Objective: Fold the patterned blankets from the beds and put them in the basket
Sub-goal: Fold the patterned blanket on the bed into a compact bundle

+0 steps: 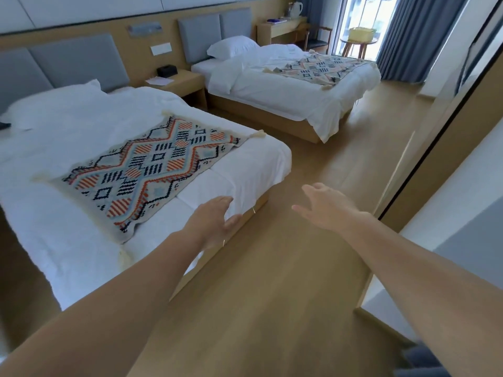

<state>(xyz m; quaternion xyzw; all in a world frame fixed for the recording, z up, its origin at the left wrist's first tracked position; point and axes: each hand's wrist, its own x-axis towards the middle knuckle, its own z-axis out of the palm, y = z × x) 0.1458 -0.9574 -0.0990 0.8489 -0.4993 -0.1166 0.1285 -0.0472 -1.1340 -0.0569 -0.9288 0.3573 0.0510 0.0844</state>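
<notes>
A patterned blanket [147, 170] with orange, blue and black diamonds lies spread flat across the foot of the near bed [68, 126]. A second patterned blanket [324, 67] lies a bit rumpled on the far bed [285, 88]. A pale yellow basket [362, 34] stands on a small round table by the window. My left hand [216, 220] reaches toward the near bed's front corner, fingers apart, holding nothing. My right hand [325, 206] hovers open over the floor, to the right of that corner.
A nightstand [185, 83] stands between the beds. A wooden aisle [340, 164] runs past both bed ends toward the window, curtains [413, 36], desk [280, 27] and chair. A wall with a dark-edged panel [435, 131] borders the right side.
</notes>
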